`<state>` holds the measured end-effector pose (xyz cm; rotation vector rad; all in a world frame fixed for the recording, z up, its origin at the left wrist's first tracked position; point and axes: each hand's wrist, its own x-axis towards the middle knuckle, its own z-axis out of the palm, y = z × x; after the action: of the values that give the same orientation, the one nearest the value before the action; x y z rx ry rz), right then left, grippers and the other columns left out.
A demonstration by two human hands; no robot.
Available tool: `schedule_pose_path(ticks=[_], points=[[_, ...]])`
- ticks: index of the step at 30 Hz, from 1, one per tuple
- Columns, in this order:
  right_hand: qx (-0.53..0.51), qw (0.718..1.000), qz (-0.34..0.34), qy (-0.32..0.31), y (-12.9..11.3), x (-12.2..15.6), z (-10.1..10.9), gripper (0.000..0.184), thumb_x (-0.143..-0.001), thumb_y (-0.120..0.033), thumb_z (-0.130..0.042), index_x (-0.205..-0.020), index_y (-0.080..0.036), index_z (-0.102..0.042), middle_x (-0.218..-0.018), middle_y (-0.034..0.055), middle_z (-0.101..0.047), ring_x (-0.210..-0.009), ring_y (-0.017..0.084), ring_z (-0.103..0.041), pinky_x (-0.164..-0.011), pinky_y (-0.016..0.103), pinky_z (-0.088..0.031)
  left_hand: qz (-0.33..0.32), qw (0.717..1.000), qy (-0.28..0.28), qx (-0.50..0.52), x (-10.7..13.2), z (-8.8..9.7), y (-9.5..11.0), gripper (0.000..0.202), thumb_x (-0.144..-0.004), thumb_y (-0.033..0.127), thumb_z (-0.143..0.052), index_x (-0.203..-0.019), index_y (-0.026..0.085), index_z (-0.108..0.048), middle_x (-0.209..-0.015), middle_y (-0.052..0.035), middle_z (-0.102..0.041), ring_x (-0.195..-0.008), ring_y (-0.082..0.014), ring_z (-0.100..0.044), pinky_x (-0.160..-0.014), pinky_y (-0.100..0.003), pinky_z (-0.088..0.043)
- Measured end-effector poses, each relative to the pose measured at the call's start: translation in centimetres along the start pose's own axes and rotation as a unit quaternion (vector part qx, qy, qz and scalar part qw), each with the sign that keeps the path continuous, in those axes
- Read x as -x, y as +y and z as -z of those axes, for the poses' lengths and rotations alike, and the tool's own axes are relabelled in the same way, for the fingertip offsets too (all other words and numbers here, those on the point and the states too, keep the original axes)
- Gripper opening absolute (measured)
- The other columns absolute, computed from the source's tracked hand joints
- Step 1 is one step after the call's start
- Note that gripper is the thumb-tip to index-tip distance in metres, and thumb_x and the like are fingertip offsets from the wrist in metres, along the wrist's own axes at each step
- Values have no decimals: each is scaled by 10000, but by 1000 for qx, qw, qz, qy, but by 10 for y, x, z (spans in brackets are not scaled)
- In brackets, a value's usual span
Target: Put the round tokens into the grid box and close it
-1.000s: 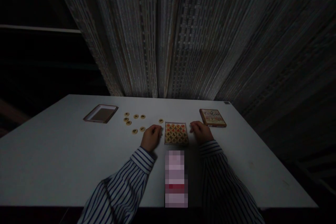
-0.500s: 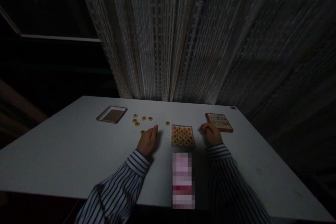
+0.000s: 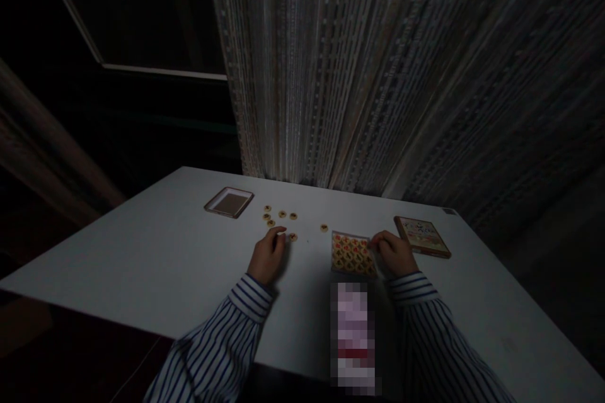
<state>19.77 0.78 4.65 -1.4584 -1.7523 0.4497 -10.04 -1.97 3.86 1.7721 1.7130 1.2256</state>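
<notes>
My left hand (image 3: 268, 256) is over the white table, thumb and forefinger curled close together. Its fingertips are beside a round xiangqi piece (image 3: 293, 237), and whatever may be between them is too dark to make out. A small box (image 3: 333, 269) lies in front of me, filled with rows of xiangqi pieces, red-marked at the back and black-marked nearer me. My right hand (image 3: 394, 254) has its fingers pinched together at the box's right back corner; what they hold is hidden. Other loose pieces (image 3: 282, 214) lie scattered behind my left hand, and one piece (image 3: 324, 227) sits alone behind the box.
An open, shallow tray or lid (image 3: 230, 203) lies at the back left of the white table (image 3: 189, 277). A flat box with a printed cover (image 3: 423, 237) is to the right, behind my right hand. Hanging curtains (image 3: 302, 75) stand behind the table's far edge.
The view has swung left. My left hand has moved left over a loose piece, which it now covers. My right hand has come left to the filled box's edge.
</notes>
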Motion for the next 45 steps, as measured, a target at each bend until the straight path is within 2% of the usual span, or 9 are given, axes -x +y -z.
schedule_pose_path(ticks=[5, 9, 14, 20, 28, 34, 40, 45], points=[[-9, 1000, -12, -16, -8, -7, -7, 263, -726, -302, -399, -820, -173, -609, -765, 42, -663, -766, 183, -600, -740, 340, -452, -2, 999, 37, 19, -4, 11, -13, 326, -787, 395, -450, -943, 148, -594, -870, -71, -643, -752, -162, -596, -680, -281, -466], [0, 999, -24, -24, -16, -12, -11, 351, -750, -416, -456, -957, -174, -603, -929, 72, -662, -885, 199, -597, -818, 376, -444, -11, 998, 61, -23, -9, 24, -21, 340, -767, 416, -479, -947, 154, -600, -990, -92, -624, -909, -204, -570, -791, -339, -457], [37, 998, -14, -43, -32, -18, -12, 419, -736, -434, -489, -1054, -174, -575, -1069, 96, -616, -1025, 222, -543, -912, 401, -388, -16, 996, 53, -73, -13, 40, -31, 337, -756, 416, -489, -944, 159, -601, -1028, -95, -617, -993, -220, -538, -894, -372, -407], [51, 997, 15, -60, -36, -23, -20, 484, -724, -453, -504, -1115, -168, -532, -1115, 113, -580, -1051, 225, -521, -915, 396, -388, 9, 996, 21, -82, -13, 48, -39, 351, -772, 404, -455, -980, 155, -587, -1002, -86, -627, -948, -206, -565, -866, -345, -431], [76, 990, 40, -109, -45, -29, -31, 478, -755, -407, -471, -1137, -121, -508, -1057, 125, -605, -987, 206, -558, -879, 368, -416, -8, 996, 3, -93, -17, 48, -43, 322, -768, 358, -460, -989, 158, -583, -988, -86, -632, -935, -203, -572, -856, -344, -437], [127, 981, 72, -131, -57, -38, -42, 382, -752, -334, -480, -1081, -160, -564, -1048, 102, -621, -972, 207, -567, -873, 375, -418, -40, 993, -12, -107, -34, 37, -41, 276, -758, 296, -490, -984, 172, -588, -1013, -79, -629, -955, -205, -566, -870, -342, -427], [185, 956, 120, -194, -70, -52, -60, 396, -762, -308, -473, -1106, -130, -554, -1080, 110, -607, -1005, 205, -544, -889, 344, -403, -51, 984, -60, -160, -55, 29, -31, 310, -755, 253, -500, -1026, 126, -582, -1036, -109, -623, -974, -226, -553, -889, -349, -409], [232, 932, 143, -239, -78, -61, -75, 408, -769, -298, -461, -1135, -134, -533, -1124, 100, -586, -1032, 218, -523, -888, 356, -388, -59, 976, -73, -198, -69, 24, -32, 343, -755, 250, -505, -1072, 131, -564, -1062, -112, -612, -999, -238, -540, -885, -353, -405]])
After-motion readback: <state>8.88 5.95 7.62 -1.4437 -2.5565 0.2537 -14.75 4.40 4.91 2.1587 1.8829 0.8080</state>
